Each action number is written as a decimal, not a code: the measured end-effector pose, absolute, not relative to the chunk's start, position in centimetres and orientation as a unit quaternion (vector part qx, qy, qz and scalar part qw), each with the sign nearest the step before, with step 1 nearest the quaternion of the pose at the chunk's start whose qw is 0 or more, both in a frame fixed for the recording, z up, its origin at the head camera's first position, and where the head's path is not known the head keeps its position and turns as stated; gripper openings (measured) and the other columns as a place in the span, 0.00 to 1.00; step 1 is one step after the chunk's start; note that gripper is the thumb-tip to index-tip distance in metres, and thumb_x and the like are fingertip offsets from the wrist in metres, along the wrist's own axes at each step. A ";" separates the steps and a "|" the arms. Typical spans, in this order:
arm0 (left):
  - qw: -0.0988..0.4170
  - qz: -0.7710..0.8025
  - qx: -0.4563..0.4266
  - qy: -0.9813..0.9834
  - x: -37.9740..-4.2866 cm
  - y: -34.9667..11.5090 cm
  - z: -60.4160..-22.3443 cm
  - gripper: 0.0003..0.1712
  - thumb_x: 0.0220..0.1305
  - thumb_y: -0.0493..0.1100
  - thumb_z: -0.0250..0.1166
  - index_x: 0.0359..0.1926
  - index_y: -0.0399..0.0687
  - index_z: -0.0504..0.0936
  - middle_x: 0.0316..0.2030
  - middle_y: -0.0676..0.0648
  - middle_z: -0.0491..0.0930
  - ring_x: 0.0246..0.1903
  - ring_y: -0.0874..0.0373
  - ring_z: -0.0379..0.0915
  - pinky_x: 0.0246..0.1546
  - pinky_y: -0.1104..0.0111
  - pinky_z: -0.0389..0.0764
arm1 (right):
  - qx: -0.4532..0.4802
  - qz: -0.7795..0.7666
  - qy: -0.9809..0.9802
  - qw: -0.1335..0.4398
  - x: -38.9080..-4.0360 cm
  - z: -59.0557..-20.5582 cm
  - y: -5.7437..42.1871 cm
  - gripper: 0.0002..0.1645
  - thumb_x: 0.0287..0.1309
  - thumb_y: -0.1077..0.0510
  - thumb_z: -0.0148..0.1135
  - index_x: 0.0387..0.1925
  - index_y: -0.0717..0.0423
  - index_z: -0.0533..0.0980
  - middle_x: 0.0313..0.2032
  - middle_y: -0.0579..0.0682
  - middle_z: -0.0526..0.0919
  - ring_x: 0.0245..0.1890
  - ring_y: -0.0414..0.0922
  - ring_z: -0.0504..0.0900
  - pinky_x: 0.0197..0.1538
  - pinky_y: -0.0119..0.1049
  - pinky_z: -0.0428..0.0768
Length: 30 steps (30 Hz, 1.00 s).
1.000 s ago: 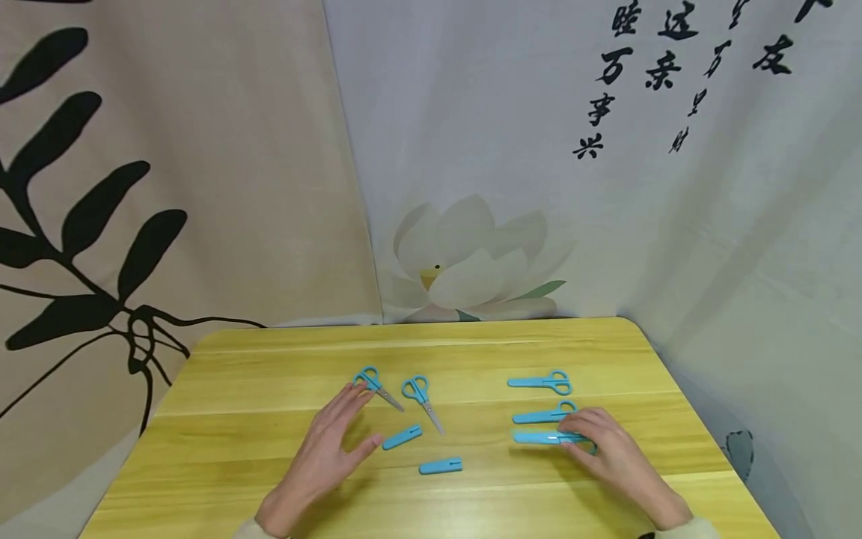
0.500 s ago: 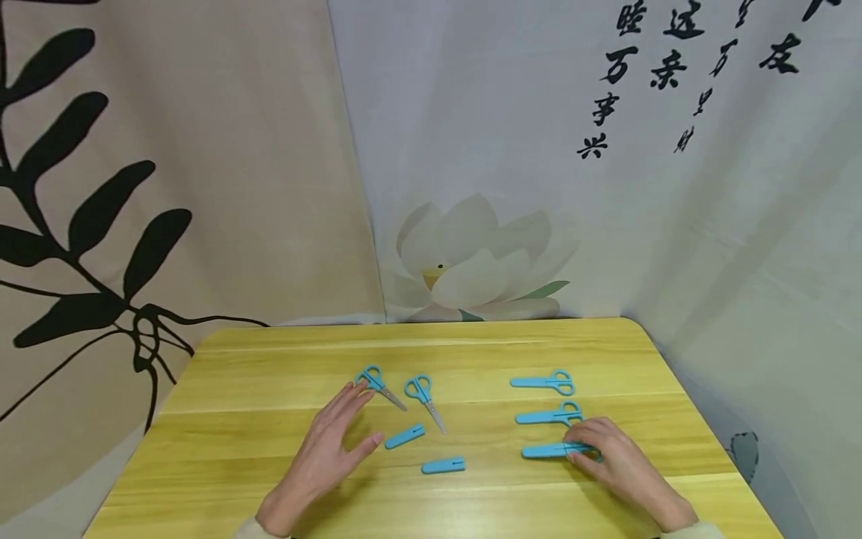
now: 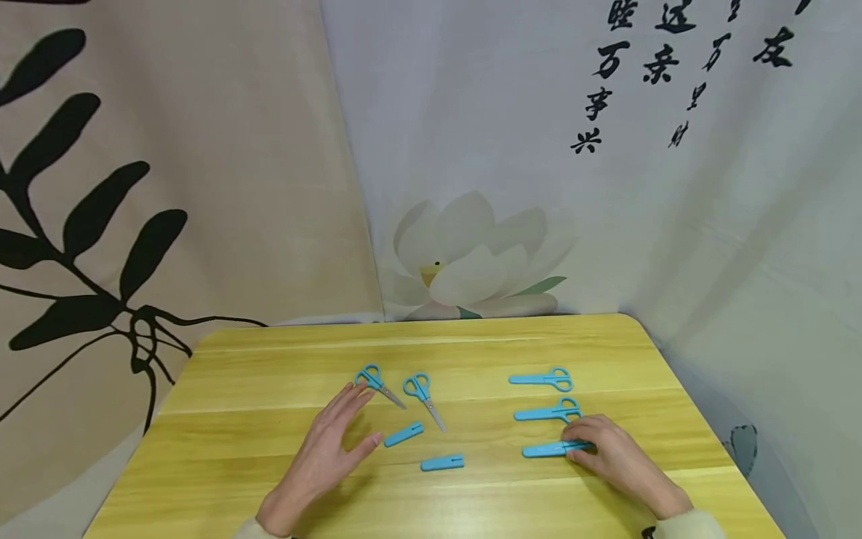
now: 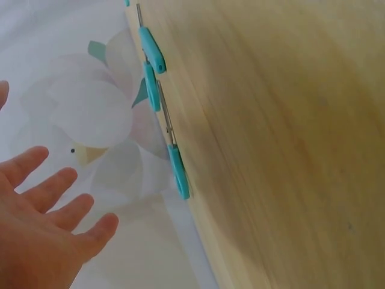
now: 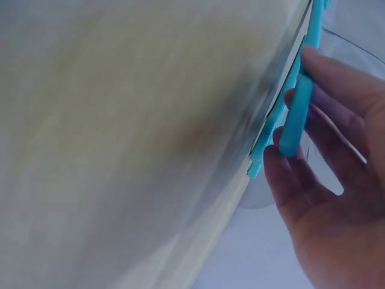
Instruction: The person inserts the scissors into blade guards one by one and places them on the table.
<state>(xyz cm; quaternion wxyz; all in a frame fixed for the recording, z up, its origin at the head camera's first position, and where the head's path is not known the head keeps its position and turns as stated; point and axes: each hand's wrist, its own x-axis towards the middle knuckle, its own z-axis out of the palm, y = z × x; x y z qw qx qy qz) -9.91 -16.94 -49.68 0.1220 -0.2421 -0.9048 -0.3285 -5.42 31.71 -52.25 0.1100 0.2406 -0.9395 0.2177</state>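
My right hand [image 3: 616, 457] pinches the handles of a pair of blue scissors [image 3: 545, 450] whose blades sit in a blue sheath. In the right wrist view, thumb and fingers close round the blue handle [image 5: 295, 117]. My left hand [image 3: 326, 453] has its fingers spread, fingertips overlapping the handle of bare-bladed scissors [image 3: 371, 377] in the head view. A second bare pair of scissors [image 3: 418, 387] lies to its right. Two loose blue sheaths, one angled [image 3: 404, 434] and one nearly level [image 3: 442, 463], lie just right of the left thumb.
Beyond the right hand, two sheathed scissors, the farther pair [image 3: 532, 379] and the middle pair [image 3: 536, 414], lie in a column with the held pair. A pale wooden table [image 3: 269, 374] bears everything. Behind it hangs a printed curtain [image 3: 269, 187].
The right hand has drawn the sheathed scissors a little toward the table's near side, widening the gap to the middle pair. The left hand has stayed put.
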 end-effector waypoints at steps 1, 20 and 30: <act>0.122 -0.328 -0.243 -0.905 -9.9 -16.9 -49.7 0.39 0.65 0.54 0.72 0.72 0.44 0.72 0.76 0.42 0.64 0.74 0.36 0.58 0.63 0.29 0.63 | 0.241 0.219 -0.940 0.105 -5.4 -52.2 31.7 0.14 0.52 0.59 0.80 0.41 0.44 0.87 0.45 0.41 0.86 0.47 0.46 0.82 0.49 0.47 0.84; 0.119 -0.323 -0.248 -0.906 -9.8 -16.8 -50.1 0.39 0.65 0.54 0.72 0.72 0.43 0.72 0.76 0.43 0.63 0.73 0.36 0.58 0.63 0.29 0.64 | 0.220 0.224 -0.948 0.047 -5.5 -52.0 32.1 0.15 0.54 0.55 0.79 0.45 0.48 0.86 0.49 0.47 0.86 0.50 0.53 0.84 0.53 0.51 0.83; 0.112 -0.323 -0.245 -0.907 -9.8 -17.0 -49.9 0.40 0.64 0.53 0.74 0.73 0.45 0.71 0.76 0.43 0.63 0.73 0.35 0.58 0.63 0.29 0.64 | 0.126 0.328 -0.936 0.016 -4.7 -51.3 33.7 0.21 0.59 0.52 0.77 0.52 0.52 0.85 0.54 0.49 0.86 0.53 0.45 0.84 0.52 0.39 0.85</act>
